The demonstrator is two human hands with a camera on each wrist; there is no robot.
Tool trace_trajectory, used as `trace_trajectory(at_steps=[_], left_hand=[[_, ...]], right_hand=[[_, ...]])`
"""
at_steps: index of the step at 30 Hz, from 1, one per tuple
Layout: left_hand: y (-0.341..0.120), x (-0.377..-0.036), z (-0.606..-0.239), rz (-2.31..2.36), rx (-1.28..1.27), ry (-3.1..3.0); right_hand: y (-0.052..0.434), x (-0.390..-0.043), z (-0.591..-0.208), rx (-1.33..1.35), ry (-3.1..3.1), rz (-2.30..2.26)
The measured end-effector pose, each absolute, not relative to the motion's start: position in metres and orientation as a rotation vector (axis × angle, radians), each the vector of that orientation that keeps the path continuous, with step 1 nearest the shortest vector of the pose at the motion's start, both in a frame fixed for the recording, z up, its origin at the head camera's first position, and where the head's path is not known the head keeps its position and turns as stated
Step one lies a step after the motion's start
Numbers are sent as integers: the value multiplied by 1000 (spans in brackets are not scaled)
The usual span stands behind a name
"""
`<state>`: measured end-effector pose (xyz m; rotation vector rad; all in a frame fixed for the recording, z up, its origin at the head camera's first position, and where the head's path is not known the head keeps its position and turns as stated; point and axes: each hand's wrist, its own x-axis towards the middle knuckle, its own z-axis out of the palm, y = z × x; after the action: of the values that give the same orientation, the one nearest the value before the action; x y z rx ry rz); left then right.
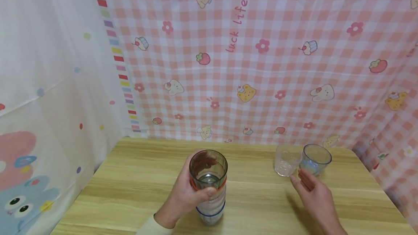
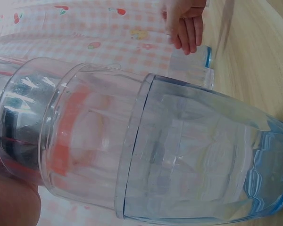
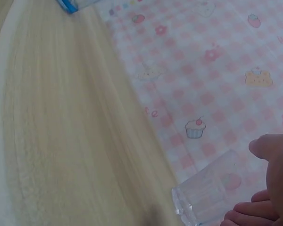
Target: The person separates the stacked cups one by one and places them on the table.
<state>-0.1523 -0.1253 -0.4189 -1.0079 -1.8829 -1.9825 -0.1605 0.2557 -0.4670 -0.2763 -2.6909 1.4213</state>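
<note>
1. Head view: a stack of cups (image 1: pixel 209 188) is being gripped by the left hand (image 1: pixel 183 195), fingers and thumb curled round its upper part; the stack is standing on the wooden table (image 1: pixel 137 188), near the front edge.
2. The right hand (image 1: pixel 315 195) is being held open, fingers straight, just in front of a clear cup (image 1: pixel 286 160) and a blue-rimmed cup (image 1: pixel 315 159); contact cannot be told.
3. Left wrist view: nested walls of the stack (image 2: pixel 146 150) are being shown close, red band inside, blue rim outermost.
4. Right wrist view: only the clear cup (image 3: pixel 207 193) is being shown beside the fingertips (image 3: pixel 247 214), against the checked cloth (image 3: pixel 203 70).
</note>
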Motion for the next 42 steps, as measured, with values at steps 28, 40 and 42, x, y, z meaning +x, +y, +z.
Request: trace_trajectory(at_steps=[28, 40, 42], left_hand=[[-127, -153, -422, -2014, -1053, -1851], [-129, -153, -426, -2007, -1054, -1894], [-128, -153, -426, -2006, -1056, -1902]], right_hand=[[223, -147, -442, 100, -2448, 1541], [207, -146, -434, 266, -2346, 1644], [203, -145, -431, 291, -2318, 1664]])
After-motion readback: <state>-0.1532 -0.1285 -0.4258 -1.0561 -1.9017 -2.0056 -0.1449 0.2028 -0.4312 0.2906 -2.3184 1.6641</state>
